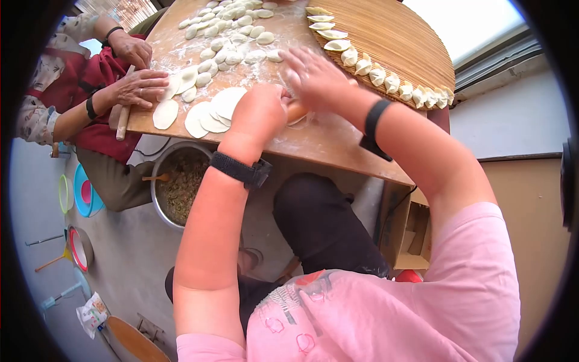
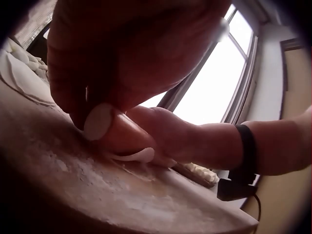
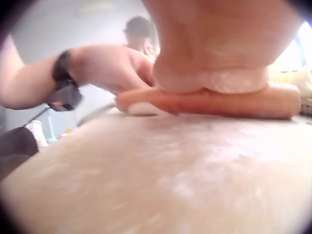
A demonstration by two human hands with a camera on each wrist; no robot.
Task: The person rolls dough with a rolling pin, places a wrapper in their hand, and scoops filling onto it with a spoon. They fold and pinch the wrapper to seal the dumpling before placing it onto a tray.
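A short wooden rolling pin (image 2: 127, 135) lies across a thin round dough wrapper (image 2: 139, 155), whose pale edge curls up beside it in the left wrist view. My right hand (image 1: 316, 78), blurred in the head view, presses on the pin with its palm, fingers extended. The heel of that palm (image 3: 214, 80) bears on the pin in the right wrist view. At the pin's other end, my left hand (image 1: 259, 114) has its fingers curled down at the wrapper; their tips are mostly hidden. Finished flat wrappers (image 1: 226, 102) lie stacked beside my left hand.
Many small dough pieces (image 1: 232, 36) spread over the floured board (image 1: 163, 36). A round reed tray (image 1: 386, 36) at right carries a row of dumplings (image 1: 377, 76). Another person's hands (image 1: 139, 87) are at left by a rolling pin (image 1: 123, 114). A filling bowl (image 1: 158, 193) stands below the edge.
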